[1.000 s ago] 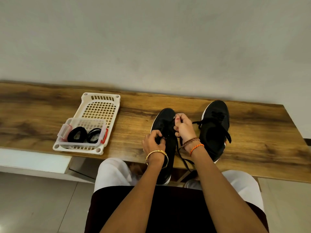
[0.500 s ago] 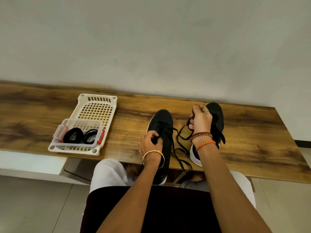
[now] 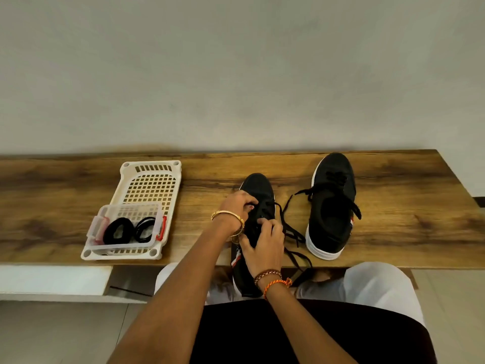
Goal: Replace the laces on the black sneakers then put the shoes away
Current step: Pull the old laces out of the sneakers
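Wooden bench (image 3: 78, 195) against plain wall. Right hand (image 3: 265, 245) has left the far-right shoe (image 3: 332, 206) — now grips the near shoe (image 3: 258, 190); left hand (image 3: 236, 206) pinches its lace (image 3: 288, 227). Unlacing continues.

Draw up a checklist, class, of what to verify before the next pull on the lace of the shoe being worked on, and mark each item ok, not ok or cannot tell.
1. Near shoe steadied by both hands: ok; left hand and right hand are on it.
2. Shoe fully on the table: not ok; its heel overhangs the front edge.
3. Loose lace free of the other shoe: ok; it lies on the wood between the two.
4. Which eyelet the lace passes through: cannot tell; fingers cover it.
5. Spare laces ready: ok; dark coils sit in the clear box inside the basket.
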